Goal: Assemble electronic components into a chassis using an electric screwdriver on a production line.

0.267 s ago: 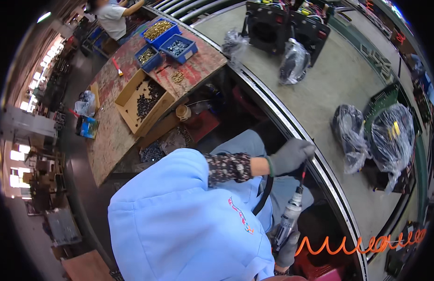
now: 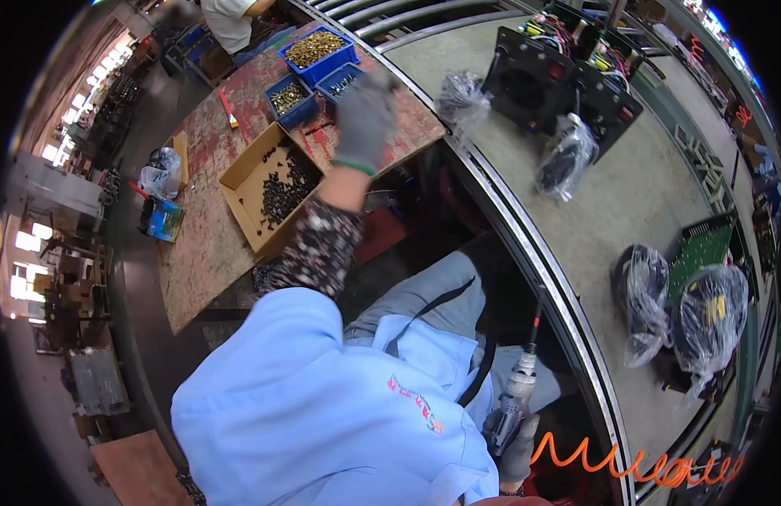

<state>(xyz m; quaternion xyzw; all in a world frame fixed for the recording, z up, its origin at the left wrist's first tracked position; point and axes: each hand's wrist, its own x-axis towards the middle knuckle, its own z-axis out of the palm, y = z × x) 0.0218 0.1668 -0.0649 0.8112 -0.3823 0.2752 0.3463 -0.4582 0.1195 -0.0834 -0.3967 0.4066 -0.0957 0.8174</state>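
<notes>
My left hand (image 2: 365,126), in a grey glove, reaches over the worn red-and-wood table beside the blue bins. Motion blurs its fingers, so whether it holds anything cannot be made out. It partly covers a blue bin of silvery screws (image 2: 344,80). Next to that stand a blue bin of brass-coloured fasteners (image 2: 315,51) and a smaller blue bin of similar pieces (image 2: 287,98). A cardboard box of black screws (image 2: 281,190) lies nearer my forearm. Low down, my gloved right hand (image 2: 517,451) is closed around a power screwdriver (image 2: 515,392), its long bit pointing up and away.
A metal rail (image 2: 525,228) edges the workbench on the right. On that bench stand black panels with wiring (image 2: 525,80), plastic-wrapped parts (image 2: 568,160) and a green circuit board (image 2: 702,257). An orange coiled hose (image 2: 593,464) stretches rightward near the driver. Another person (image 2: 230,25) is at the far left.
My left hand has left the tip of the screwdriver bit and swung far left to the blue bins. My right hand keeps hold of the screwdriver. The whole view has shifted slightly.
</notes>
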